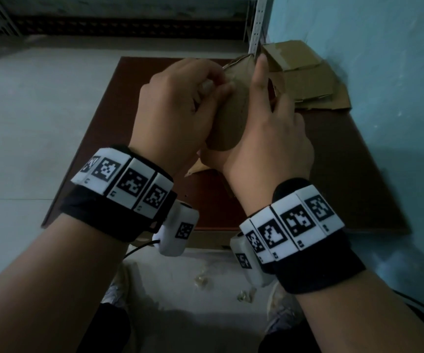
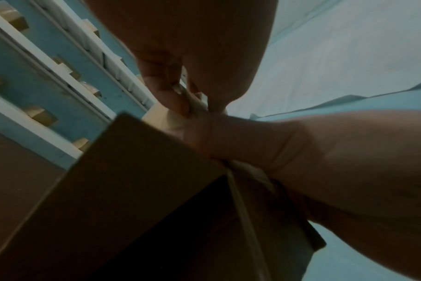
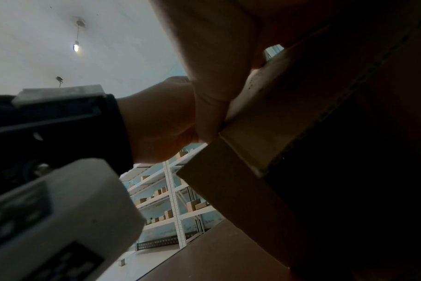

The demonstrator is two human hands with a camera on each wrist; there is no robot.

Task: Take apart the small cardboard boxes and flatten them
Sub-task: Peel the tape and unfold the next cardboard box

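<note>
A small brown cardboard box [image 1: 231,118] is held in the air over the brown table [image 1: 338,169], between both hands. My left hand [image 1: 213,82] is on its left side, fingers curled, pinching a pale strip of tape [image 2: 192,103] at the box's top edge. My right hand [image 1: 272,90] grips the box from the right, thumb lying straight up its near face. From the left wrist the box [image 2: 144,190] shows a dark open underside. The right wrist view shows the box [image 3: 228,190] with a pale tape band [image 3: 260,117] and my left hand's fingers [image 3: 214,91] on it.
Flattened cardboard pieces [image 1: 307,80] lie stacked at the table's far right corner against the blue wall [image 1: 384,72]. A white shelf upright [image 1: 256,26] stands behind them. Shelves with small boxes [image 3: 171,199] line the room. Small scraps [image 1: 200,278] lie on the floor near my feet.
</note>
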